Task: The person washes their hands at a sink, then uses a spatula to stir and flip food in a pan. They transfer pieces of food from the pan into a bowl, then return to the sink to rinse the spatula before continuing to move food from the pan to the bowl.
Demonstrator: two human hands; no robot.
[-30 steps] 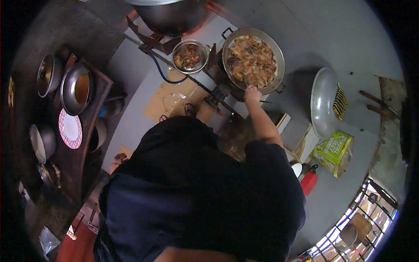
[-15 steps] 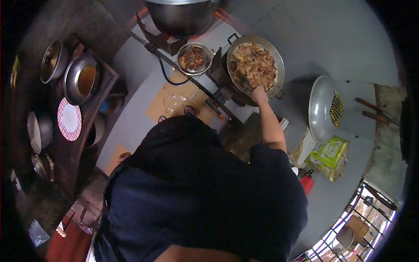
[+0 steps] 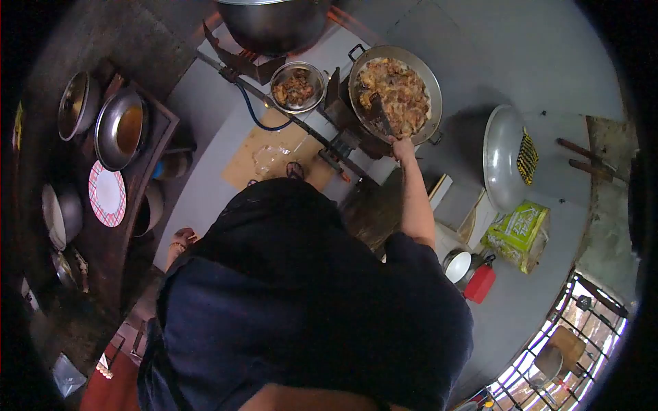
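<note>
A wide metal pan (image 3: 432, 82) full of browned frying food sits on a burner ahead of me. My right hand (image 3: 402, 146) reaches out at the pan's near rim, closed around the handle of a dark spatula (image 3: 380, 114) whose blade lies in the food. To the pan's left stands a small steel bowl (image 3: 297, 87) holding some cooked pieces. My left hand is hidden below my dark shirt.
A big steel pot (image 3: 274, 24) stands at the top. Right of the pan lie an upturned metal lid (image 3: 504, 156), a green packet (image 3: 519, 234) and a red-capped kettle (image 3: 468, 272). A dark shelf on the left carries pots (image 3: 118, 129) and a checked plate (image 3: 107, 194).
My right hand has drawn back a little along the pan's near rim and the spatula blade now points up into the food. The view has shifted slightly.
</note>
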